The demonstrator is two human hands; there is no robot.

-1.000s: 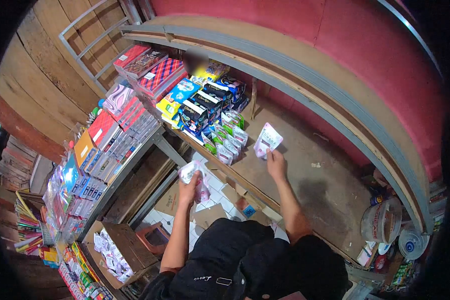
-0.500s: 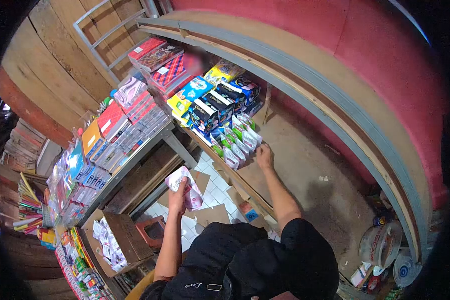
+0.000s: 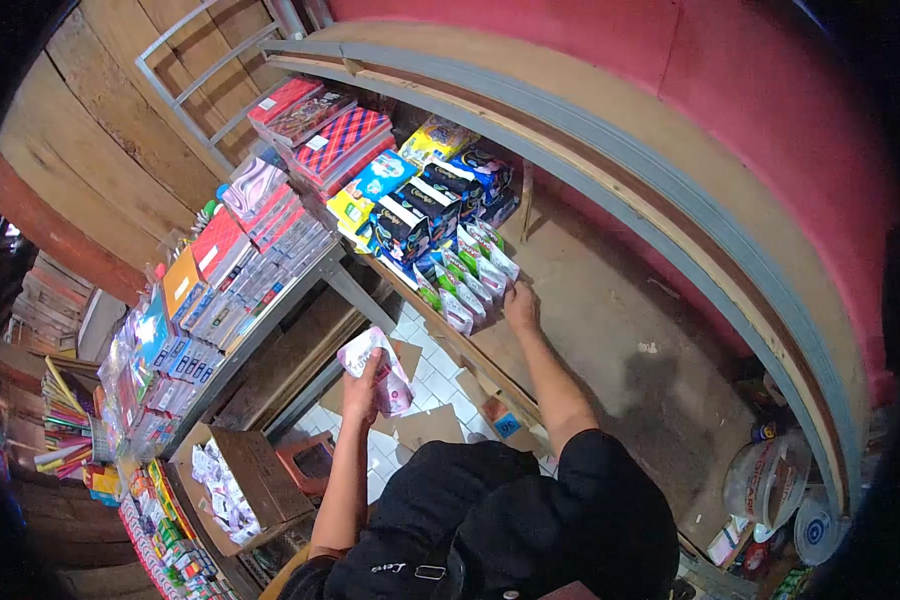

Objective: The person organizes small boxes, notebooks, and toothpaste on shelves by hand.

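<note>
My left hand (image 3: pixel 364 388) is closed around the lower left side of a pink and white pouch (image 3: pixel 388 380), held above the tiled floor in front of the shelf. My right hand (image 3: pixel 520 308) is at the shelf, its fingers curled at the right edge of a white and green pouch (image 3: pixel 494 277). That pouch stands upright in a close row with several similar pouches (image 3: pixel 457 300). Right behind the row are black packs (image 3: pixel 402 228) with white bands. The fingertips of my right hand are partly hidden.
A wooden shelf board (image 3: pixel 620 370) extends to the right below a pink wall (image 3: pixel 760 150). To the left, a table holds stacked notebooks (image 3: pixel 260 245). An open cardboard box (image 3: pixel 260 480) with small white packets stands lower left, beside a reddish stool (image 3: pixel 308 462).
My right hand has moved slightly left and up, against the end of the pouch row. My left hand still holds the pink pouch, a little further right. The view has shifted slightly.
</note>
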